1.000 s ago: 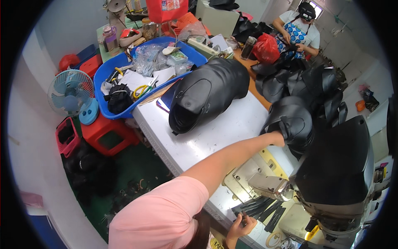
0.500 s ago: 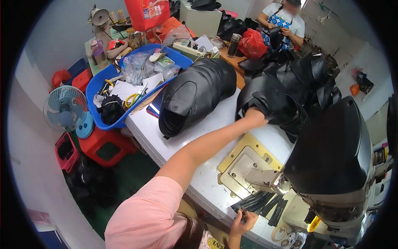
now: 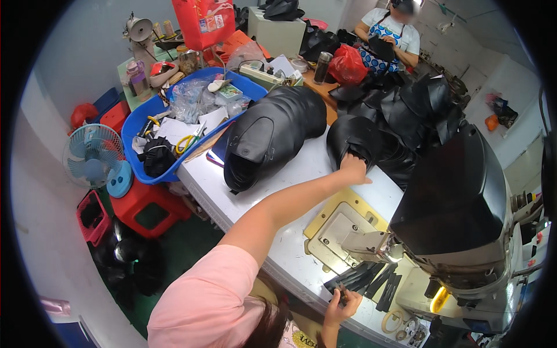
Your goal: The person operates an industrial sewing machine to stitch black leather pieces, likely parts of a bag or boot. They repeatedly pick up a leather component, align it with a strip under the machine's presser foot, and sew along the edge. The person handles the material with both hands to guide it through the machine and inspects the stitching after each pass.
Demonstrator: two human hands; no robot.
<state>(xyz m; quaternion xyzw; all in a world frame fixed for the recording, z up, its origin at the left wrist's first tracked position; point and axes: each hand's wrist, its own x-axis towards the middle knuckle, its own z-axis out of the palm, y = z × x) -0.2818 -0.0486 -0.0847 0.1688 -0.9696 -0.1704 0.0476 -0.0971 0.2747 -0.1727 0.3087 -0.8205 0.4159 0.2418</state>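
Note:
My left hand [image 3: 352, 169] reaches across the white table and is closed on the edge of a black shoe upper [image 3: 348, 134], its fingertips hidden inside the opening. This upper lies at the near end of a heap of black leather pieces [image 3: 406, 113]. To its left lies a nested stack of black shoe uppers [image 3: 255, 142]. Close to my body, my right hand [image 3: 341, 307] is closed with its fingers pinched around something small and dark that I cannot make out. Beside it are several black strips [image 3: 371, 279], next to the sewing machine [image 3: 458, 214].
A blue tub [image 3: 130, 124] of scissors, papers and plastic bags stands at the table's left. A fan [image 3: 93, 156] and a red stool [image 3: 151, 209] are further left. At the back a co-worker [image 3: 389, 37] handles a black piece. A red bag [image 3: 348, 64] sits nearby.
My left hand has drawn slightly left with the shoe upper, whose rounded shape now shows apart from the heap. My right hand has barely moved. The co-worker has shifted the black piece.

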